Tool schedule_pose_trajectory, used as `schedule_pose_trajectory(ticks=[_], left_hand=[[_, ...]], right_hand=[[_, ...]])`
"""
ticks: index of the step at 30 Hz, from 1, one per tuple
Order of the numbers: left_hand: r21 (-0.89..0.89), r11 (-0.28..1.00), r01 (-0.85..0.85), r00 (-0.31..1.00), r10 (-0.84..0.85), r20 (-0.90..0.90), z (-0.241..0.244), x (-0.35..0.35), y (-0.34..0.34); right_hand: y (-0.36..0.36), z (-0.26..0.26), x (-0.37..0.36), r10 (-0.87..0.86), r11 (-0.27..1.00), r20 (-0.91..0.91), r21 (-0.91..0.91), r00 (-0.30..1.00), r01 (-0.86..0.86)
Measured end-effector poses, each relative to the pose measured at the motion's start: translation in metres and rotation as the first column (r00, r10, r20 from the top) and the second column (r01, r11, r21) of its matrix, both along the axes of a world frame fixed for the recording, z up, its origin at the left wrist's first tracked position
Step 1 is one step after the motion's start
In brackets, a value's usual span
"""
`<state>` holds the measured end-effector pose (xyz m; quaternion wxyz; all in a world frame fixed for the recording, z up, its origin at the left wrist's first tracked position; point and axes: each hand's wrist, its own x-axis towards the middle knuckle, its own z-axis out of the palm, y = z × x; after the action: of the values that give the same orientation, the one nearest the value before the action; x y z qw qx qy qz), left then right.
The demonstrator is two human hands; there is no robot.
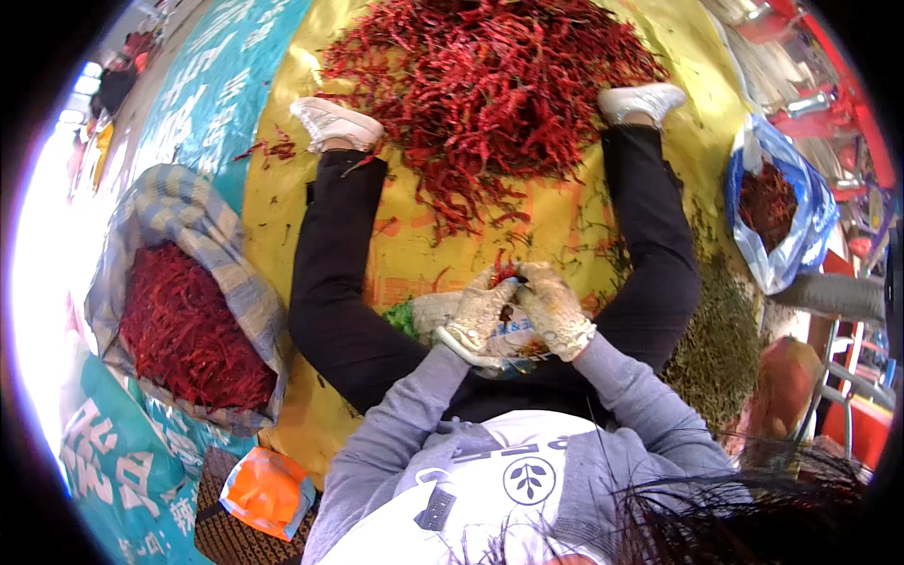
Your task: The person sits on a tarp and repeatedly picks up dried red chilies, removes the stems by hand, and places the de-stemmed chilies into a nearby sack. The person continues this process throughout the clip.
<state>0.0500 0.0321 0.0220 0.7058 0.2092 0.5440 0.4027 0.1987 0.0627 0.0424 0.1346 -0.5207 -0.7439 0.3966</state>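
My left hand [477, 311], in a stained pale work glove, pinches a few red chili peppers [503, 268] at its fingertips. Meeting it there is my right hand [556, 308], gloved alike, its bent fingers closed at the same peppers; its exact hold is partly hidden. Under both wrists, a printed plastic sack [438, 314] lies across my lap. Between my outstretched legs a large heap of dried red chili peppers [487, 99] spreads over the yellow sheet [424, 247]. Loose peppers and snapped-off stems are scattered nearer to me.
A checked cloth sack [176, 191] full of red chilies [191, 332] stands at left. At right are a blue-and-white plastic bag [812, 191] holding darker chilies, a mound of greenish stems [713, 346] and red metal machinery [840, 70]. An orange packet [265, 492] lies lower left.
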Motion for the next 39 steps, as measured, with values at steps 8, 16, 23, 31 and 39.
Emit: schedule_pose_trajectory(ticks=[8,16,23,31,39], left_hand=[[0.119,0.987,-0.104,0.929,0.054,0.366,-0.030,0.011,-0.018],[0.128,0.976,-0.175,0.898,0.106,0.426,-0.030,0.001,-0.019],[0.299,0.952,-0.066,0.929,-0.050,0.366,0.015,-0.008,-0.024],[-0.008,0.895,-0.446,0.735,0.372,0.567,0.007,-0.022,-0.008],[0.030,0.820,-0.572,0.751,0.509,0.420,0.022,-0.010,0.000]], right_hand=[[0.002,0.009,-0.009,-0.425,0.851,-0.441,-0.491,0.790,0.184],[0.001,-0.033,-0.020,-0.417,0.881,-0.515,-0.430,0.749,0.195],[-0.005,-0.011,-0.021,-0.754,0.540,-0.441,-0.838,0.487,0.077],[0.027,-0.008,0.037,-0.019,0.935,-0.208,-0.351,0.978,-0.057],[-0.028,-0.013,-0.028,-0.372,0.696,-0.402,-0.717,0.837,-0.035]])
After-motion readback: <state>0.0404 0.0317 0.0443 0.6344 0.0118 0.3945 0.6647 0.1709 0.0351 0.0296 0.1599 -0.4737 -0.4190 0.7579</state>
